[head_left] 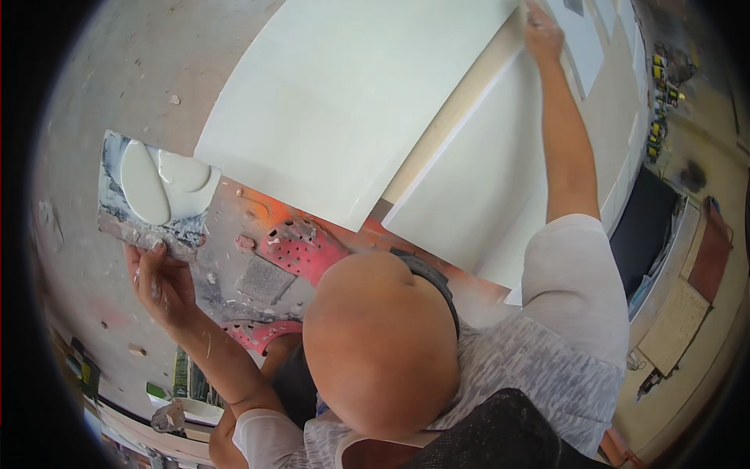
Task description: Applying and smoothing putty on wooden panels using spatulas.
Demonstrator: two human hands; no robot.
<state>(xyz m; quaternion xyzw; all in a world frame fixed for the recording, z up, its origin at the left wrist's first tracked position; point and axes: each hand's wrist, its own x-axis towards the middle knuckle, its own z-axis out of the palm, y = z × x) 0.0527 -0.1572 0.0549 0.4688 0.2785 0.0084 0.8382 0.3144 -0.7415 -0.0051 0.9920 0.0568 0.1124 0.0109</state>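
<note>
My left hand [160, 285] is closed on the lower edge of a thin, stained square mixing board [137, 232], thumb on top. Two thick dollops of white paste [144, 184] lie on the board, partly overlapping a smeared white patch. My right arm reaches far forward over large white panels. At its end my right hand [544, 35] is curled, slightly blurred, at the far end of the beige strip [461, 94] between a wide white panel [312, 102] and a narrower white panel [484, 172]. Whatever its fingers hold is hidden.
Pink clogs [301, 246] and my bare knee [383, 344] are close to the panels' near edges. A grey rough pad [266, 279] lies on the stained floor [156, 62] with crumbs of debris. Farther right are a dark panel [644, 219] and several yellow-black items [660, 94].
</note>
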